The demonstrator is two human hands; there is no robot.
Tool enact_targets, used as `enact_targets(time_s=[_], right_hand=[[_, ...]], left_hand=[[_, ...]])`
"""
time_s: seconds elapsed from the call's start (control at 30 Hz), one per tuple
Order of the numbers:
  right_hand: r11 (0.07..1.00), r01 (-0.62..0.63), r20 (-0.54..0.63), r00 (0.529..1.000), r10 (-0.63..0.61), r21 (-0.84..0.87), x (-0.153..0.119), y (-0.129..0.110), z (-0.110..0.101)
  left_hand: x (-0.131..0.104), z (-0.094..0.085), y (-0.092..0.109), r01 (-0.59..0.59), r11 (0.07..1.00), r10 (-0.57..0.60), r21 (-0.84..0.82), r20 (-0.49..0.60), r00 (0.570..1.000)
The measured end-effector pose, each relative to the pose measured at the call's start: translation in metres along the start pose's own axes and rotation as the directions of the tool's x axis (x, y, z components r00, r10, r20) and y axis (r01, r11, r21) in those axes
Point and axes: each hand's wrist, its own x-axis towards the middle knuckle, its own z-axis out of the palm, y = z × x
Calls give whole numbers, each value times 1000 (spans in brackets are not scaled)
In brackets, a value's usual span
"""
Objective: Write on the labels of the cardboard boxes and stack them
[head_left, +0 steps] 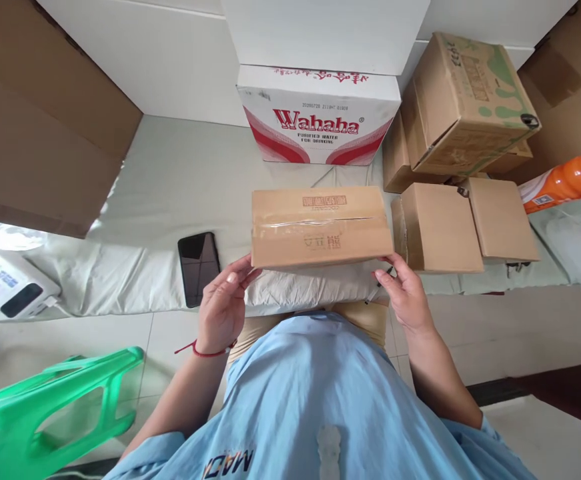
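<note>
A taped brown cardboard box [323,230] with printed symbols is in front of me, its long side across my view. My left hand [224,300] grips its near left corner, fingertips tucked at the lower edge. At the near right corner, my right hand [406,293] holds the same box with curled fingers. Beside those right fingers shows a small dark thing [391,272]; I cannot make out what it is. Left of the box, close to my left hand, lies a black phone [199,269]. The box's underside is hidden.
A white and red water carton [320,127] stands behind the box. Several brown boxes [440,227] are stacked at right, near an orange bottle [570,177]. A white device [13,285] sits at left on the cloth-covered surface [170,170]; a green stool [70,400] is below.
</note>
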Motion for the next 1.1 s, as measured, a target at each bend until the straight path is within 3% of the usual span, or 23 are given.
enact_targets(time_s=[0.1, 0.23, 0.3, 0.33, 0.4, 0.57, 0.7, 0.8, 0.93, 1.1], right_hand=[[999, -14, -105, 994, 8, -51, 8, 6, -3], [995, -18, -195, 980, 37, 95, 16, 11, -11], [990, -24, -194, 980, 52, 142, 16, 13, -13], [989, -25, -193, 980, 52, 143, 16, 13, -13], [992, -21, -196, 980, 46, 128, 13, 13, -11], [998, -17, -222, 975, 32, 68, 6, 11, 1], [999, 27, -186, 982, -20, 32, 1, 10, 8], [997, 70, -127, 989, -73, -28, -5, 1, 11], [987, 126, 65, 991, -119, -104, -15, -27, 16], [942, 328, 258, 918, -300, -71, -25, -61, 24]], left_hand=[[-16, 7, 17, -91, 989, 64, 113, 219, 974], [-28, 21, 45, -333, 903, 129, 272, 569, 812], [-28, 26, 49, -421, 869, 170, 261, 641, 749], [-28, 26, 49, -435, 865, 186, 248, 647, 739], [-27, 24, 43, -410, 881, 191, 237, 614, 766], [-31, 8, 26, -229, 953, 133, 199, 406, 904], [-32, -1, 16, -109, 987, 74, 119, 269, 960], [-27, -2, 9, -43, 998, 40, 36, 85, 996], [-13, -9, 1, -30, 998, 18, -52, -210, 978], [-1, -29, -4, 4, 999, -18, -44, -324, 946]])
